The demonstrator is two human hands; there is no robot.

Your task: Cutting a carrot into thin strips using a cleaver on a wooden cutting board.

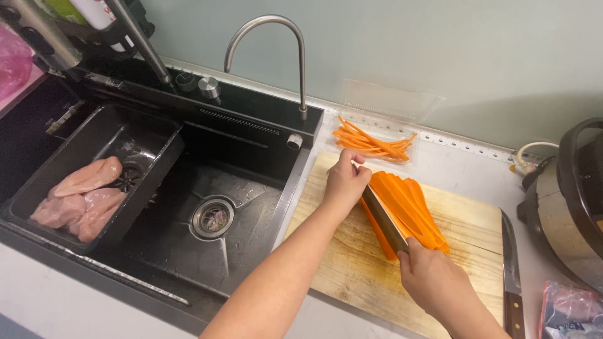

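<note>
My right hand [433, 279] grips the handle of a cleaver [384, 220] whose blade lies across a fanned stack of flat orange carrot slices [411, 207] on a wooden cutting board [352, 263]. My left hand [345, 179] rests with curled fingers at the far end of the blade, next to the left edge of the slices. A pile of thin carrot strips [372, 144] lies in a clear tray just beyond the board.
A second knife [510, 270] with a wooden handle lies at the board's right edge. To the left is a black sink [245, 182] with a curved tap [270, 37]; a black basin [38, 194] in it holds raw chicken pieces [81, 198]. A cooker [565, 201] stands at right.
</note>
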